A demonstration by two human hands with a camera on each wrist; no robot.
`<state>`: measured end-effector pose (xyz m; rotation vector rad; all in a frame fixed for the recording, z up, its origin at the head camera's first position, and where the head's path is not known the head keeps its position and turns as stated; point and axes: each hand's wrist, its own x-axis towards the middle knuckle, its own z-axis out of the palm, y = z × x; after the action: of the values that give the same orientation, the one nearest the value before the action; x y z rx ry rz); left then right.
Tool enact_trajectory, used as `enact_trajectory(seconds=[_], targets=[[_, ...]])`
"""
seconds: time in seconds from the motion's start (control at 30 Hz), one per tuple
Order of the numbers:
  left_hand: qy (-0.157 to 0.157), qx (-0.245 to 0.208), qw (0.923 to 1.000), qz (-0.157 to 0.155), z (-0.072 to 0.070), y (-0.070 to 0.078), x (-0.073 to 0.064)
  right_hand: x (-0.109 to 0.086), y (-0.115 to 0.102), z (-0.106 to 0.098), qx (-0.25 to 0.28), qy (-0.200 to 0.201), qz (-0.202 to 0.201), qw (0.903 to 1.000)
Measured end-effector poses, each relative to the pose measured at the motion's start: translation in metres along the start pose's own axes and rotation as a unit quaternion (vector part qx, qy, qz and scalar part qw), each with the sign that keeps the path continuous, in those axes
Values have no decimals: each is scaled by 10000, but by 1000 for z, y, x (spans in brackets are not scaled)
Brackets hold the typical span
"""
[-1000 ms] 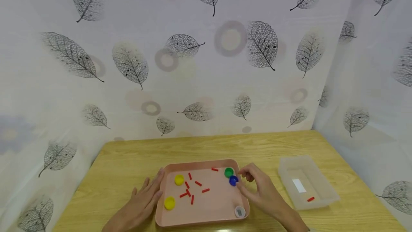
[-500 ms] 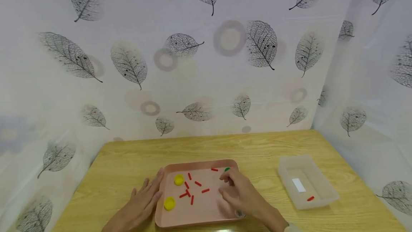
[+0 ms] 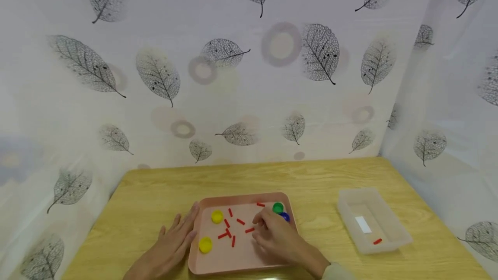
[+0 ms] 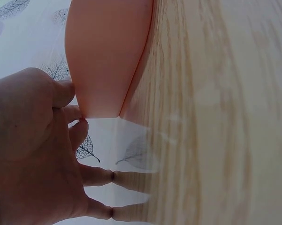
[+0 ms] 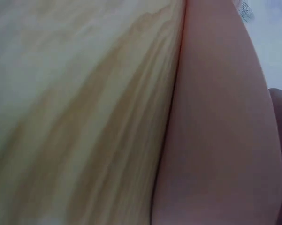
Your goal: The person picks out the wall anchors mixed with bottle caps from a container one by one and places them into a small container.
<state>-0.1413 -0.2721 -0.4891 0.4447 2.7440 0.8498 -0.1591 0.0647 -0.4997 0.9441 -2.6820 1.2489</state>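
A pink tray [image 3: 229, 267] lies on the table. Against its left rim rests my left hand [image 3: 171, 241], fingers extended; in the left wrist view, the thumb side of that hand [image 4: 37, 140] touches the tray wall [image 4: 108, 56]. Over the tray's right half is my right hand [image 3: 280, 237], thumb and index finger apart, nothing seen between them. Just beyond those fingertips lies a red stick [image 3: 249, 230]. More red sticks [image 3: 233, 241] are scattered to its left. Two yellow caps [image 3: 217, 216] sit on the left, a green cap [image 3: 278, 208] and a partly hidden blue cap [image 3: 285, 217] at upper right.
To the right, a translucent plastic box [image 3: 389, 247] holds one red stick [image 3: 377, 241] and bears a white label [image 3: 363, 224]. The wooden table [image 3: 311, 180] meets a leaf-patterned curtain [image 3: 249, 98] behind and at the sides. The right wrist view shows mainly table and the tray's outer wall [image 5: 216, 117].
My right hand has moved left from beside the blue cap to the red stick near the tray's middle. It now covers the clear cap at lower right. My left hand stays put.
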Motion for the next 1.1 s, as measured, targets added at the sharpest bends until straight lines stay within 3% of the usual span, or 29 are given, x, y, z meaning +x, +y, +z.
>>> enact_trajectory(seconds=[0.13, 0.83, 1.1], targets=[[8, -55, 10000, 17, 0, 1, 0, 5, 1, 5, -135, -209, 110, 9996], [16, 58, 10000, -62, 1, 0, -1, 12, 5, 13, -340, -497, 642, 9961], [24, 163, 9999, -7, 1, -2, 1, 12, 3, 14, -582, -576, 657, 9945]])
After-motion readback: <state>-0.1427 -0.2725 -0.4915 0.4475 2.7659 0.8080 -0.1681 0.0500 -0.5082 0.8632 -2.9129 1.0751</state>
